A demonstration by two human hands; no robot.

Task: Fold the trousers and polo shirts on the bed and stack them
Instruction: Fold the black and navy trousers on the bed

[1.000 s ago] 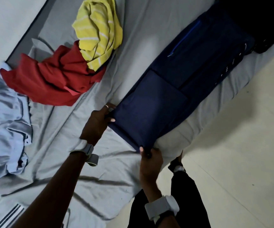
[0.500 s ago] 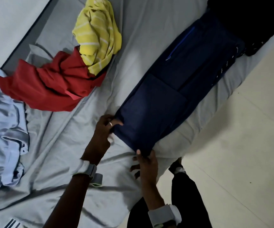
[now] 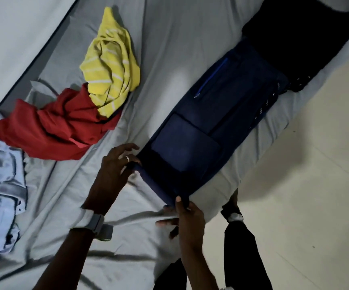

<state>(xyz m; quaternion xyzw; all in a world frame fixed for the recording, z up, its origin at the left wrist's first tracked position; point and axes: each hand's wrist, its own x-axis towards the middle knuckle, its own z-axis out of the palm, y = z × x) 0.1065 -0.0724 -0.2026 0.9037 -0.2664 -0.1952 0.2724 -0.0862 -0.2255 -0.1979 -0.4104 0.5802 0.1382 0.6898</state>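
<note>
Grey bed carries navy trousers; left hand and right hand each pinch a folded-end corner, likely to fold again.

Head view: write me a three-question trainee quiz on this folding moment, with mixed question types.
1. True or false: the yellow striped shirt is folded flat.
2. Which garment lies partly on the red shirt?
3. The left hand and right hand grip which garment? A red shirt; B navy trousers; C yellow striped shirt.
Key: 1 false, it is crumpled; 2 the yellow striped shirt; 3 B.
</note>
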